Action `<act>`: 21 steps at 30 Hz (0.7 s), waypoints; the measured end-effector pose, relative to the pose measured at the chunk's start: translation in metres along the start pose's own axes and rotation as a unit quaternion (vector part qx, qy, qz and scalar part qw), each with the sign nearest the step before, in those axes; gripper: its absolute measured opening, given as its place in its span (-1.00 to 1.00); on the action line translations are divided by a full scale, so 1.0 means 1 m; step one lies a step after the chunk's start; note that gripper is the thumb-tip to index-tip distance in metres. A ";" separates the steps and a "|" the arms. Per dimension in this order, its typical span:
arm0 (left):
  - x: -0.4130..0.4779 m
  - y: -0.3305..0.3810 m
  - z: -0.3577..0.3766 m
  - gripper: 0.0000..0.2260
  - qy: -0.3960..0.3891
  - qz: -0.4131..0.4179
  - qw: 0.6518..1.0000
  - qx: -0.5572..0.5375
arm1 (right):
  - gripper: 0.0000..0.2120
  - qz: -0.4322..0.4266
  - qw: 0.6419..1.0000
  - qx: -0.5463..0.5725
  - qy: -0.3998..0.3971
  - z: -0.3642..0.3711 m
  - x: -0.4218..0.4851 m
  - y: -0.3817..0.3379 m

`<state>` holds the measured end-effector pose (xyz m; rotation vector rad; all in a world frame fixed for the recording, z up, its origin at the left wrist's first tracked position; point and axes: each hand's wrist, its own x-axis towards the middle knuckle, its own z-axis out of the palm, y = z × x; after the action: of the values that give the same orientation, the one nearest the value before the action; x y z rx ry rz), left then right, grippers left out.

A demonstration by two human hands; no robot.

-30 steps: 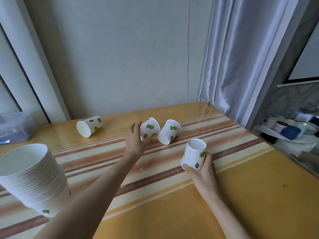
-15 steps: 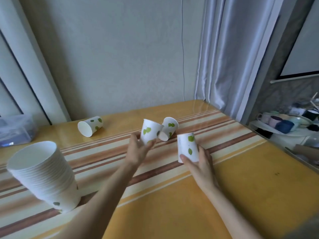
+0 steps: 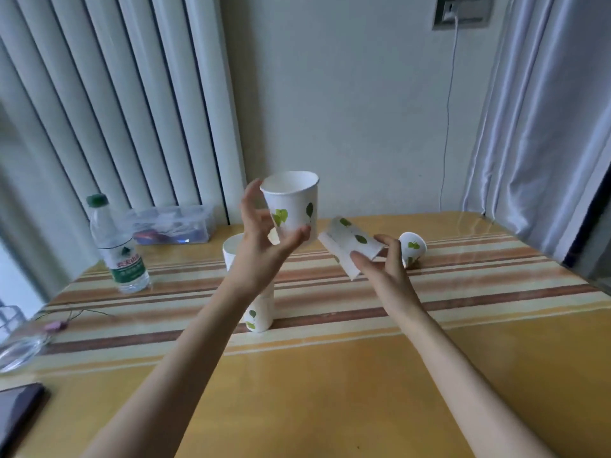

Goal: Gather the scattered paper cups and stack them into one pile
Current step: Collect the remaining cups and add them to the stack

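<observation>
The left hand (image 3: 261, 246) grips an upright white paper cup with green leaf print (image 3: 292, 208), thumb under its base and fingers curled behind, raised clear of the striped yellow table (image 3: 363, 375). Half a second ago this cup was only just lifted off the table; it is now carried high and positioned above the tall pile of nested white paper cups (image 3: 256, 312), which stands on the table largely hidden behind the left wrist. The right hand (image 3: 385, 269) grasps a second leaf-printed paper cup (image 3: 347, 247), tilted with its mouth towards the pile, where earlier it was held upright. Judgement: both cups are in transit to the pile, the left one first. One tipped paper cup (image 3: 411, 247) lies just beyond the right fingers, uncollected. A clear plastic water bottle with green cap (image 3: 117, 249) stands well left of the pile
</observation>
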<state>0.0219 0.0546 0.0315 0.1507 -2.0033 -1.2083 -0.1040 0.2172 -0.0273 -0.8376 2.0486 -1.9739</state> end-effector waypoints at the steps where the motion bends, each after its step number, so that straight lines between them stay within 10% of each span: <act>1: 0.001 -0.003 -0.009 -0.25 0.026 0.005 0.999 0.035 | -0.61 0.000 1.000 -0.001 -0.001 0.007 0.002 -0.005; 21: -0.029 -0.073 -0.048 -0.06 0.002 -0.143 0.990 0.009 | -0.47 -0.153 0.988 -0.032 -0.005 0.096 0.060 -0.088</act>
<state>0.0535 -0.0048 -0.0305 0.4628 -2.0395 -1.3638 -0.0827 0.1073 0.0628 -1.2379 2.0923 -2.0531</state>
